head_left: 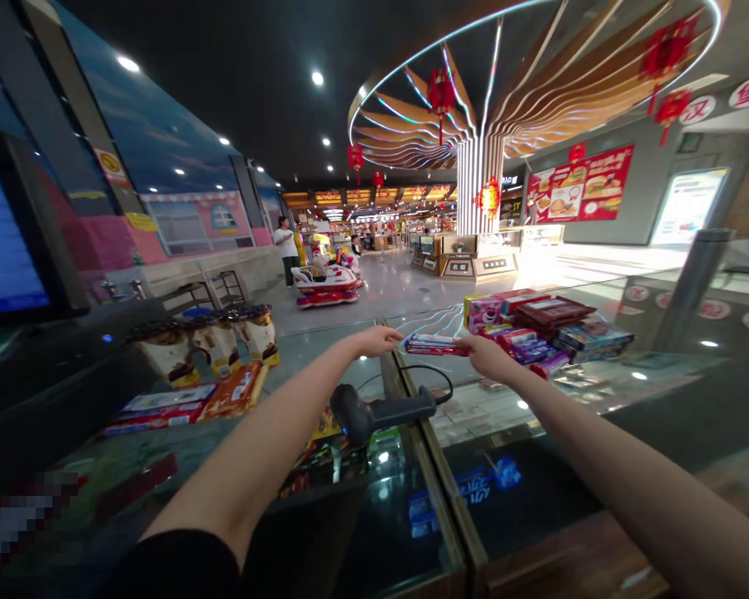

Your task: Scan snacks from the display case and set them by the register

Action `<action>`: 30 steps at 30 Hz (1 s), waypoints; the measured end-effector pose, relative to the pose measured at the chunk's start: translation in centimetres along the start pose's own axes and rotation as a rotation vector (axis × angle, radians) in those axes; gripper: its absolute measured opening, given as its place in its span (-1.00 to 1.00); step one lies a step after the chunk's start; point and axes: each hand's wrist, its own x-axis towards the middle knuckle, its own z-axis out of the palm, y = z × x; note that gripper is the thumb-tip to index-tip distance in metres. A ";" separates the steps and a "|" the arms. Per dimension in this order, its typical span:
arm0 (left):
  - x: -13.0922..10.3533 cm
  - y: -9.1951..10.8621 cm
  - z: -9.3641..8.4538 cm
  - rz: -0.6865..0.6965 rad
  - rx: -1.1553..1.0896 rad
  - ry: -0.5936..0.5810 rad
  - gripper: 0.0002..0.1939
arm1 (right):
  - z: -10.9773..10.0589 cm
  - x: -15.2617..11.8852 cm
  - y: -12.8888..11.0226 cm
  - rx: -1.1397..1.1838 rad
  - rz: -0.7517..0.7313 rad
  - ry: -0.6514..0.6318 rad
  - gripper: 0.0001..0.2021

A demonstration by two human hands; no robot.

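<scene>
My right hand (485, 356) grips the end of a few slim wrapped snack bars (437, 344) in red, white and blue, held over the glass counter. My left hand (378, 339) reaches out near their other end; its fingers are stretched out, with a small gap to the wrappers. Below and between my forearms lies a black barcode scanner (374, 413) with a cable, across the seam of the counter. Just right of my right hand, a heap of purple packets (528, 345) and boxes rests on the glass.
Several lidded snack cups (215, 345) stand at the left, behind flat red and orange packets (209, 398). A monitor (12, 233) rises at the far left. Brown packs (553, 312) top the right-hand heap. Beyond the counter are a kiddie ride (326, 283) and a standing person (285, 249).
</scene>
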 end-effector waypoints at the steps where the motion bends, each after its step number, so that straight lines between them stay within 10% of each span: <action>1: 0.5 0.1 0.1 0.000 0.018 -0.022 -0.53 | 0.0 0.0 0.2 -0.018 0.005 0.000 -0.46; 15: 4.3 0.9 1.9 0.048 0.050 -0.094 -0.67 | 0.0 -1.8 0.9 -0.313 -0.105 0.071 -0.60; 30: 3.3 1.2 1.9 0.040 0.166 -0.116 -0.79 | 0.5 -1.7 1.0 -0.270 -0.050 0.064 -0.77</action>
